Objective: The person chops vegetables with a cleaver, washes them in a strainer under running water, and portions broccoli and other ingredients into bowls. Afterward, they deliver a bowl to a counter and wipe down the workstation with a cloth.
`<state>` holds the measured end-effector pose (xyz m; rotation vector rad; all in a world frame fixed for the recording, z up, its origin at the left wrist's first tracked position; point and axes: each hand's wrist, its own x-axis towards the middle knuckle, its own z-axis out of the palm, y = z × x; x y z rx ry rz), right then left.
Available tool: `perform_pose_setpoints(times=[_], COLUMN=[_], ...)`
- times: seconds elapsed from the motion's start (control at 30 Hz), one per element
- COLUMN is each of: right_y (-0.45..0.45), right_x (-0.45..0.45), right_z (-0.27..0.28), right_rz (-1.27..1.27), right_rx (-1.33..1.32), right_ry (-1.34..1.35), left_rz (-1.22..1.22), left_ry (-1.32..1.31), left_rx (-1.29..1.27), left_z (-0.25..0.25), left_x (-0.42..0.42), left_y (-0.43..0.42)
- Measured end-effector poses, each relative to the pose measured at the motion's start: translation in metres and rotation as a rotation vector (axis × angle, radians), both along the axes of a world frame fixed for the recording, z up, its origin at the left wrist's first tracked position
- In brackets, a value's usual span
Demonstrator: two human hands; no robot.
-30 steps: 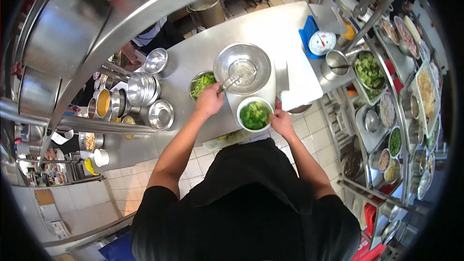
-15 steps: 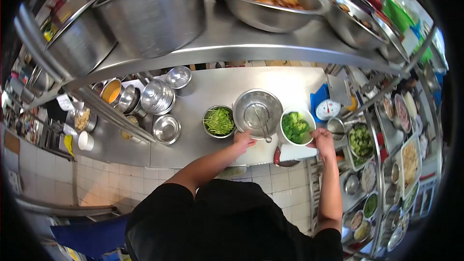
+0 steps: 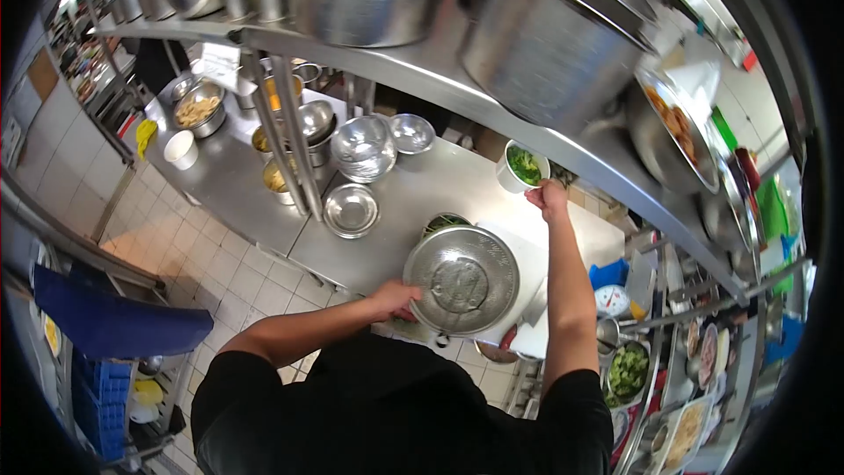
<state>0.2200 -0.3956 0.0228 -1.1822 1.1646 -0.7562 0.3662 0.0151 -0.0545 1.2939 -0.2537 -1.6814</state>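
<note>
My left hand [image 3: 397,300] is closed on the rim of a metal colander [image 3: 464,277] at the front edge of the steel counter. The colander partly covers a steel bowl of cut green vegetables [image 3: 442,222]. With my arm stretched out, my right hand [image 3: 550,200] grips the rim of a white tub [image 3: 510,178] near the counter's back edge. Broccoli [image 3: 525,164] lies in the tub. To the right of the colander, a red-handled knife [image 3: 509,338] rests by a white cutting board [image 3: 531,339].
Steel bowls [image 3: 364,148] and an empty metal bowl [image 3: 352,210] stand left of centre. A steel shelf [image 3: 422,68] with large pots runs overhead, its posts [image 3: 303,158] reaching the counter. At right are a dial scale [image 3: 611,301] and a container of cut greens [image 3: 627,368].
My right hand has carried the white tub away from me to the counter's back. My left hand has taken the colander's rim, and the colander has come nearer, over the greens bowl. The view has turned left.
</note>
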Motion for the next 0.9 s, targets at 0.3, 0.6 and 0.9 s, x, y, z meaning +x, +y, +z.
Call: perform_pose_setpoints(times=[0.3, 0.6, 0.9], right_y=[-0.023, 0.044, 0.022], right_x=[0.144, 0.158, 0.337], right_z=[-0.172, -0.19, -0.189], right_rz=[-0.206, -0.048, 0.248], right_rx=[0.186, -0.601, 0.516], right_ry=[-0.146, 0.35, -0.016], left_rz=[0.407, 1.138, 1.513], left_ry=[-0.388, -0.319, -0.266], left_rx=[0.133, 0.323, 0.403], left_z=[-0.022, -0.005, -0.008], left_x=[0.076, 0.004, -0.074], left_y=[0.156, 0.245, 0.26])
